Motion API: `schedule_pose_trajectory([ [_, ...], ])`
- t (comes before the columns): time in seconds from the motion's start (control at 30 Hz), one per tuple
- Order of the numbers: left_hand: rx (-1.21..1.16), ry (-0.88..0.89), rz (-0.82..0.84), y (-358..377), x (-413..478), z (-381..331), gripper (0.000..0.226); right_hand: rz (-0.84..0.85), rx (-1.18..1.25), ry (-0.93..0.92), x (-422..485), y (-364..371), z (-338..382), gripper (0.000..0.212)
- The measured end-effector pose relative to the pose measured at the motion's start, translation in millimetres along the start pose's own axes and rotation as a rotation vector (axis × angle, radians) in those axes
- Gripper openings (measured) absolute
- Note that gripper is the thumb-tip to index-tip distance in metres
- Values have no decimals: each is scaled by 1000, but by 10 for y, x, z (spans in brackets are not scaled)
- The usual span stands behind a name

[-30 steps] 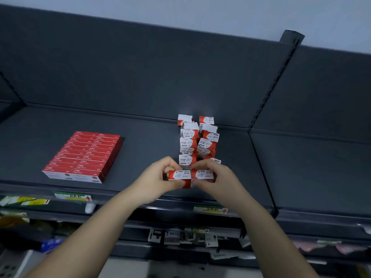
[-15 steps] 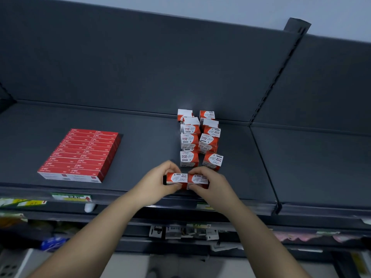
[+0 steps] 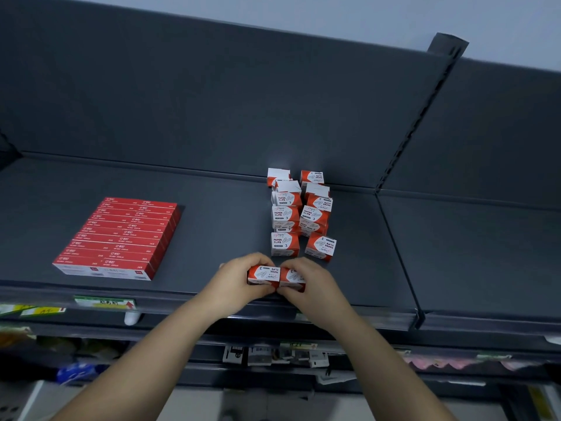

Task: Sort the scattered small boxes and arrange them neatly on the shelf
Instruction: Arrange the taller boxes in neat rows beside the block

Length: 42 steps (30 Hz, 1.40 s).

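Hands meet just in front of the double column of paper-clip boxes [image 3: 299,212] on the shelf [image 3: 218,238]. The left hand [image 3: 232,284] curls fingers and thumb round one small box [image 3: 263,274], and the right hand [image 3: 314,288] grips a second box [image 3: 291,278]. The two boxes touch side by side, nearer the person than the column; whether they rest on the shelf I cannot tell.

The step in hand looks like adding this pair as the column's next front row. To do it well, keep the pair pressed flush together, slide it back until it touches the column's front boxes, and line each box up with its own file. The front-right box [image 3: 321,247] of the column sits skewed, turned off line from its left neighbour [image 3: 284,244]. It probably needs squaring first, or the new pair will seat crooked. Well to the left of the column, a block of flat red boxes [image 3: 121,235] lies tidy and seems to need nothing.
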State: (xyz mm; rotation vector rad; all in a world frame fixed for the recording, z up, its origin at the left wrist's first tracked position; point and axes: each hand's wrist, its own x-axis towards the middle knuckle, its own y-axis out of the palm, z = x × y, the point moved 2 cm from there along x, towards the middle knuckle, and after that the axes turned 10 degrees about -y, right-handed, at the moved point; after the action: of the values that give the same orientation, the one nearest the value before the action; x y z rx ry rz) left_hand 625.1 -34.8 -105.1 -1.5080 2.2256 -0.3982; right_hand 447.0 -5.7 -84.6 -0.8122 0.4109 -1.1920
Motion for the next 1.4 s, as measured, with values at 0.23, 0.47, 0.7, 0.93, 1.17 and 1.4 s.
schedule_pose_trajectory([
  [0.23,1,-19,-40,4,-11,-6,29,4,-33,10,10,44,-3,31],
  [0.47,-140,-25,13,-1,-9,-21,40,98,-34,17,-2,-23,28,48],
  [0.7,-321,-63,-109,-405,209,-253,27,-240,25,142,-35,-591,-228,24],
  [0.93,282,-148,52,-311,628,-356,41,-100,-78,352,100,-545,-536,43],
  [1.17,432,-141,-34,-248,636,-430,35,-175,104,305,16,-520,-587,44],
  [1.4,-79,38,2,-410,376,-633,43,-359,592,215,-60,-783,-404,39],
])
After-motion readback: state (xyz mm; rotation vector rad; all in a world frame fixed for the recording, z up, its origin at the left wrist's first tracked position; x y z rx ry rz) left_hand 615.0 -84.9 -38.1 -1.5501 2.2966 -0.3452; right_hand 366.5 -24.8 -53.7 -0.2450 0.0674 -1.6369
